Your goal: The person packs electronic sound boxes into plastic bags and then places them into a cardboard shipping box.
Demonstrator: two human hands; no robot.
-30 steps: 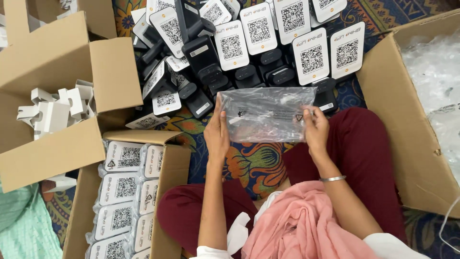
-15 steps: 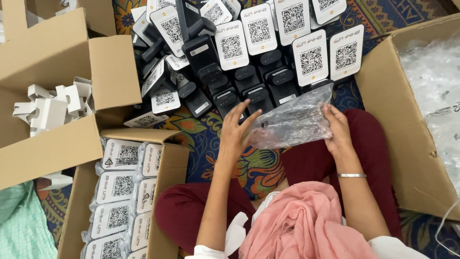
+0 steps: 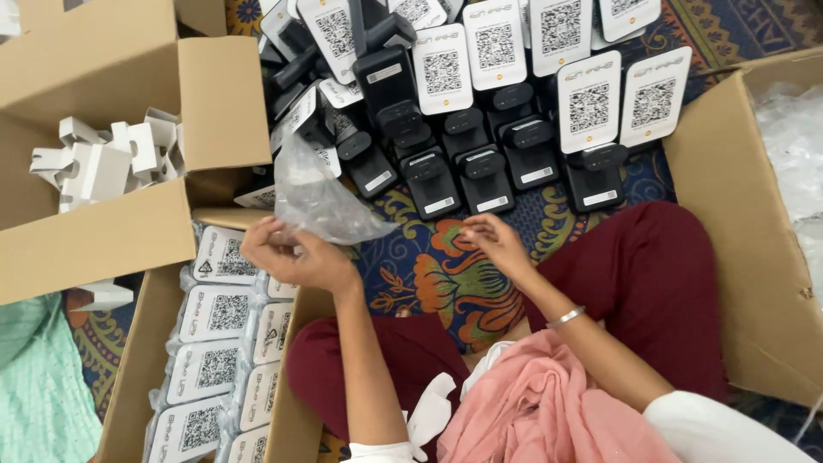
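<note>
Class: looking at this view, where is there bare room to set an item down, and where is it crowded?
Free: the patterned rug between the left hand, right hand and the row of black stands. Crowded: the stands beyond, and the box of wrapped cards.

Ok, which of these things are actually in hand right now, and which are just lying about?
In hand:
- left hand gripping the clear plastic bag
- right hand, fingers pinched, nothing visible in them
- box of bagged white cards below the left hand

Lying about:
- black stands with white cards
- box of white cardboard inserts
- big carton at right
- patterned rug
</note>
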